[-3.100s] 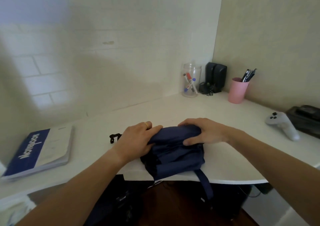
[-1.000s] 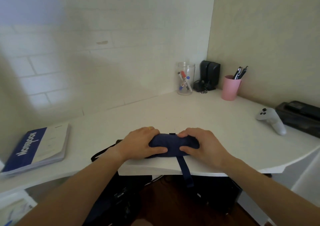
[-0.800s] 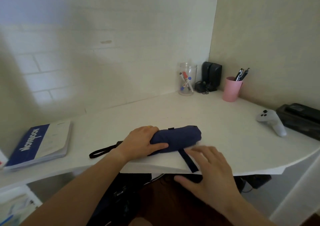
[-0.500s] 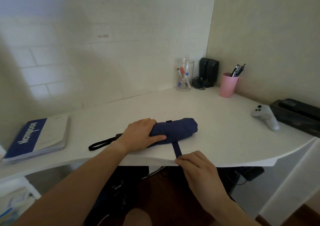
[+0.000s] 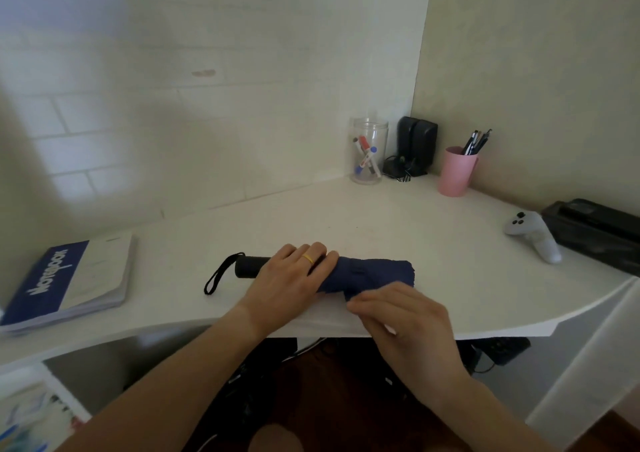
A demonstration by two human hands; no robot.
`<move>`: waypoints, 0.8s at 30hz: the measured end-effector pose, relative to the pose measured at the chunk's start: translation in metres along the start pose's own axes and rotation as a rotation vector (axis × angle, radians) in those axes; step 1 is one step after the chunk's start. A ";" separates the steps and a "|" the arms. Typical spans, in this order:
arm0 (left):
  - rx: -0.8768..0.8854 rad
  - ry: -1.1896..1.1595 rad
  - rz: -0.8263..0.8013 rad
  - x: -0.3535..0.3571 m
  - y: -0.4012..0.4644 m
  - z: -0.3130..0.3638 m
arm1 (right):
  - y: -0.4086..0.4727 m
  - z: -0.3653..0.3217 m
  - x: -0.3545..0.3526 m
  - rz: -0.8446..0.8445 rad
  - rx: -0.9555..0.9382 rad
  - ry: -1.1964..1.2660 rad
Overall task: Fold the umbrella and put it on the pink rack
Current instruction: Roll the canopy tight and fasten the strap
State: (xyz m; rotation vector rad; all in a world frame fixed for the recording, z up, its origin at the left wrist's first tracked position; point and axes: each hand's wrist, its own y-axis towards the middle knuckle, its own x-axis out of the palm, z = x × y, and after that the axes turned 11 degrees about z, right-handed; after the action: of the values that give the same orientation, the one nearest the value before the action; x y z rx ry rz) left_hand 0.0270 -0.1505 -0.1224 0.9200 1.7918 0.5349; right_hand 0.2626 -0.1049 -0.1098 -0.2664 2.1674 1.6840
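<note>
The navy blue umbrella (image 5: 377,275) lies rolled up on the white desk (image 5: 381,223) near its front edge, black handle and wrist loop pointing left. My left hand (image 5: 291,282) presses down on its middle, fingers wrapped over the fabric. My right hand (image 5: 398,313) is at the front of the roll, fingertips pinching the closing strap against the fabric; the strap itself is mostly hidden under my fingers. No pink rack is in view.
A blue notebook (image 5: 69,278) lies at the left. At the back corner stand a clear jar of markers (image 5: 367,150), black speakers (image 5: 415,147) and a pink pen cup (image 5: 456,171). A white game controller (image 5: 533,233) and a black device (image 5: 595,230) sit at the right.
My right hand has brought the strap up from below the desk edge onto the rolled umbrella. My left hand keeps holding the roll, which has shifted slightly right, baring the handle.
</note>
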 end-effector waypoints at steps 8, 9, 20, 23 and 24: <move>0.073 0.064 0.113 -0.015 -0.006 0.008 | 0.030 0.013 -0.004 0.058 0.417 0.193; 0.077 0.067 0.121 -0.016 -0.006 0.009 | 0.033 0.015 -0.003 0.036 0.494 0.231; 0.074 0.075 0.236 -0.016 -0.007 0.012 | 0.053 0.028 0.013 -0.169 0.605 0.165; 0.070 0.081 0.255 -0.017 -0.007 0.010 | 0.067 0.041 0.012 -0.296 0.535 -0.021; 0.073 0.084 0.270 -0.018 -0.007 0.009 | 0.074 0.049 0.010 -0.420 0.549 -0.019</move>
State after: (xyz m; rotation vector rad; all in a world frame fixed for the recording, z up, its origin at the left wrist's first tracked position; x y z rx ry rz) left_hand 0.0363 -0.1691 -0.1204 1.2159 1.7818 0.6907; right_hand 0.2344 -0.0378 -0.0579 -0.4987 2.2585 0.8301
